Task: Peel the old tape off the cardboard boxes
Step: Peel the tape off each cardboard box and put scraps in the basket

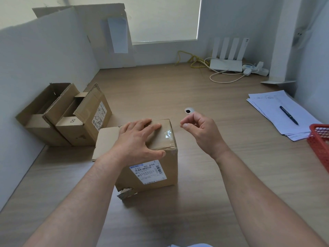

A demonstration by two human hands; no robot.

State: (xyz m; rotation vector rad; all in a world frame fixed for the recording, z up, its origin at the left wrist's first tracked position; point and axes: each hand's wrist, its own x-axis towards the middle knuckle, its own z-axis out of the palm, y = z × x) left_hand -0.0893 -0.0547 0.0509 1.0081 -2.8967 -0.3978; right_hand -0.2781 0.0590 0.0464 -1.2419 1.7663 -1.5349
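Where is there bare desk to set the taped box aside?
Bare desk lies between the taped box and the papers, and beyond the cable hole toward the router. Crowded: the open boxes at left, the red basket at right.

Soft daylight comes in through the window [163, 16] at 12 o'clock. The room is bright but gentle, and the colours look a little grey and blue. A soft, dark shadow lies on the desk [204, 184] at 6 o'clock, between the arms. Clear tape [167, 134] on the box [151, 175] shines with a small white glare. The middle looks sharp. The walls at 9 and 3 o'clock bend and lean outward.
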